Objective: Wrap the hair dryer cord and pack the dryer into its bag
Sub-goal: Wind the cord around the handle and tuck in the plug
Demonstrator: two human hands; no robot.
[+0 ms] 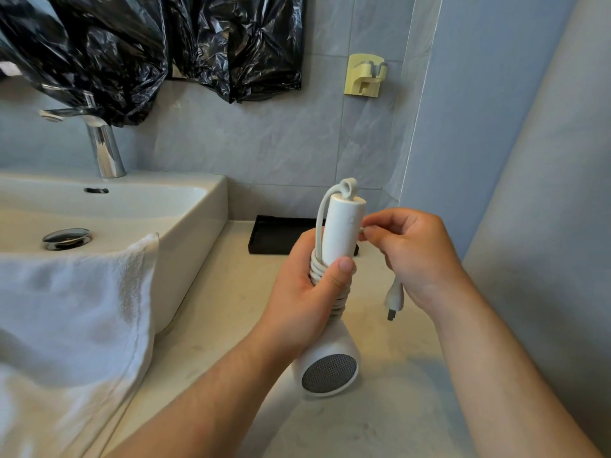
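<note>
Where the two forearms rise from the bottom edge, the white hair dryer [330,368] hangs head down over the pale countertop [380,418], its grey mesh grille turned toward the camera; I cannot tell whether the head touches the stone. Just above the head, the left hand [304,302] is closed round the dryer's handle, with the thumb pressed across the coils of the white cord [322,271] that ring the handle's lower half. From those coils one strand climbs the handle's left side to a small loop at the capped end, which points upward. To the right of the handle, the right hand [410,256] pinches a stretch of cord between thumb and forefinger, right beside the handle's upper part, the other fingers curled in. Below that hand the plug [395,297] dangles free, prongs down, clear of the counter.

At the near left, a white towel [72,309] drapes over the front of the white sink [205,206], whose chrome drain plug [66,239] sits in the basin floor. Beyond the hands, a shallow black tray [274,236] lies on the counter against the back wall, partly hidden by the handle. Farther back, a chrome faucet [102,147] stands behind the basin. On the grey tiled wall a pale yellow holder [363,74] is fixed to the right, and crumpled black plastic [139,44] hangs across the top left, reaching down to the faucet.
</note>
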